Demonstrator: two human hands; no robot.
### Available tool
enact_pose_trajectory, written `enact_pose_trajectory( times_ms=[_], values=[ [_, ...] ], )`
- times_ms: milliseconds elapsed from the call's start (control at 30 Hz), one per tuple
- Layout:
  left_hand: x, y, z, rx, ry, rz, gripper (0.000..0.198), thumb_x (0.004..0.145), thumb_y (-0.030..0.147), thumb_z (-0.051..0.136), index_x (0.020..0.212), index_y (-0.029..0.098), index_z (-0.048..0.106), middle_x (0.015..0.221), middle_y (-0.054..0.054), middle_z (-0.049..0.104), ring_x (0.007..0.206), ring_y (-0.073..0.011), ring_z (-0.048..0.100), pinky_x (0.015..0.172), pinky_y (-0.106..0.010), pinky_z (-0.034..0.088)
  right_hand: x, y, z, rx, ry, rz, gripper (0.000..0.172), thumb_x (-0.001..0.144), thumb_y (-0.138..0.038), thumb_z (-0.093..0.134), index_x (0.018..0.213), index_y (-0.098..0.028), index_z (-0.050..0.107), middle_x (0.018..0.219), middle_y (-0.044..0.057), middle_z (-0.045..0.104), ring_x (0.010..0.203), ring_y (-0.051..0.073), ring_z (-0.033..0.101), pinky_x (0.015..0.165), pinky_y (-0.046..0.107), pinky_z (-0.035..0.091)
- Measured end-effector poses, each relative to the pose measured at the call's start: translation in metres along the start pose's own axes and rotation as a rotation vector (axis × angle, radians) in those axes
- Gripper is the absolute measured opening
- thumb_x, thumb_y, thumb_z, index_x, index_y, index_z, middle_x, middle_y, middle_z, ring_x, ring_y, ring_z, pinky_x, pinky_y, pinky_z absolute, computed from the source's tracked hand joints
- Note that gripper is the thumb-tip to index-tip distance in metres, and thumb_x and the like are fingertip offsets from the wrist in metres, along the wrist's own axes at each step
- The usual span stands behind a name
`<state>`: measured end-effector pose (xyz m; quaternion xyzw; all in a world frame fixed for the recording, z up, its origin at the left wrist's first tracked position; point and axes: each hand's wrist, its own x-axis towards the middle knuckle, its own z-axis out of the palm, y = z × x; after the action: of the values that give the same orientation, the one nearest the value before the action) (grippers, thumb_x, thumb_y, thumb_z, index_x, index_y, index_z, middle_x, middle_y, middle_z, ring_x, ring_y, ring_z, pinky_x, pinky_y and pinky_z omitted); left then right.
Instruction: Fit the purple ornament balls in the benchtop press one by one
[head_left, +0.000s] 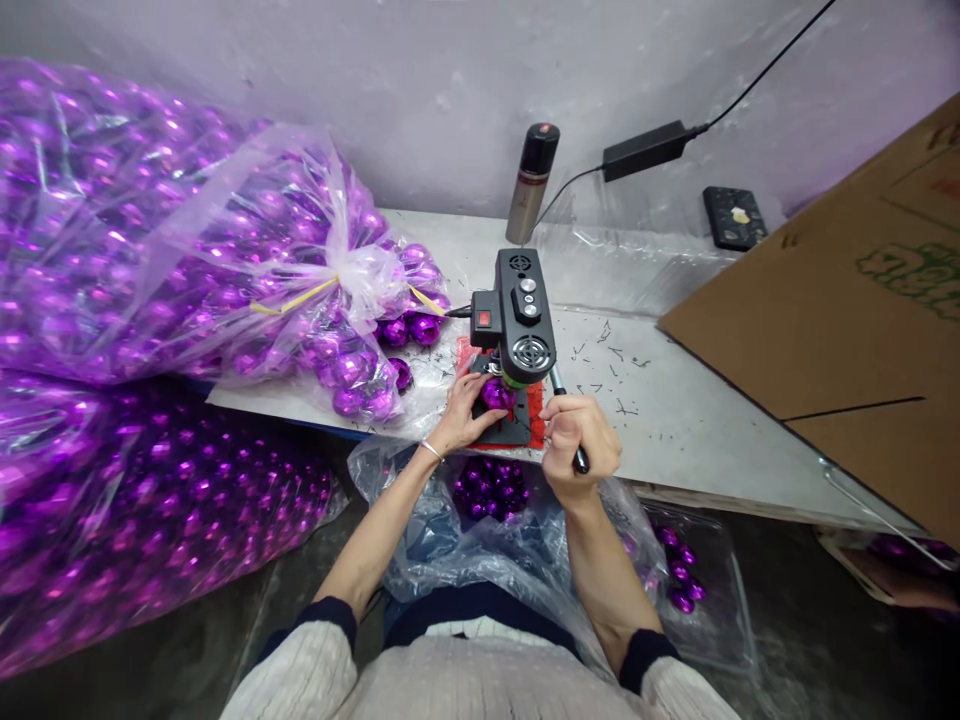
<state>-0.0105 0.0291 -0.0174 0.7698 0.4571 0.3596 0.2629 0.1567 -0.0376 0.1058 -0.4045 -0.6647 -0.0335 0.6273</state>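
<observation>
A shiny purple ball [496,393] sits under the head of a small black bench press machine [527,310]. My left hand [461,412] grips the ball from its left side, fingers behind and thumb in front. The closed fingers of my right hand [581,445] wrap round the black-handled lever [580,460] at the machine's right side. Beneath the machine lies a red mat [537,425]. An open clear bag [420,545] hangs across my lap below the table edge, with several purple balls [491,488] in it.
Large clear bags of purple balls [172,230] crowd the left. A spray can [532,185], a power adapter [645,150] and a dark phone-like object [735,218] are at the back. Black scraps dot the white table [637,430]. A cardboard box [832,330] stands right.
</observation>
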Motion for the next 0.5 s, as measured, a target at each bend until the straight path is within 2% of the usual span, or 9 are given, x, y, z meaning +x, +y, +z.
enact_pose_trajectory(
  times_ms=[200, 333, 500],
  values=[
    [-0.0043, 0.0051, 0.0030, 0.008, -0.017, 0.030, 0.070, 0.081, 0.055, 0.083, 0.139, 0.022, 0.060, 0.136, -0.015, 0.067, 0.132, -0.0339, 0.061, 0.115, -0.055, 0.048, -0.0004, 0.0002, 0.0004, -0.012, 0.002, -0.010, 0.025, 0.098, -0.011, 0.050, 0.075, -0.022, 0.054, 0.070, -0.001, 0.063, 0.066, 0.013, 0.063, 0.060, 0.028, 0.048],
    [-0.0066, 0.0077, 0.0061, -0.010, 0.027, 0.058, 0.068, 0.085, 0.057, 0.078, 0.138, 0.018, 0.059, 0.132, -0.017, 0.068, 0.128, -0.0336, 0.064, 0.111, -0.055, 0.051, -0.0002, 0.0005, 0.0004, -0.009, -0.003, -0.027, 0.025, 0.097, -0.011, 0.050, 0.076, -0.023, 0.055, 0.069, -0.001, 0.062, 0.066, 0.013, 0.064, 0.060, 0.028, 0.049],
    [-0.0065, 0.0073, 0.0074, -0.020, 0.045, 0.079, 0.063, 0.088, 0.052, 0.078, 0.136, 0.018, 0.058, 0.131, -0.017, 0.068, 0.127, -0.0330, 0.065, 0.110, -0.055, 0.053, 0.0002, 0.0014, 0.0003, -0.003, -0.004, -0.043, 0.025, 0.097, -0.011, 0.050, 0.076, -0.023, 0.056, 0.068, -0.001, 0.063, 0.064, 0.014, 0.064, 0.059, 0.028, 0.049]
  ],
)
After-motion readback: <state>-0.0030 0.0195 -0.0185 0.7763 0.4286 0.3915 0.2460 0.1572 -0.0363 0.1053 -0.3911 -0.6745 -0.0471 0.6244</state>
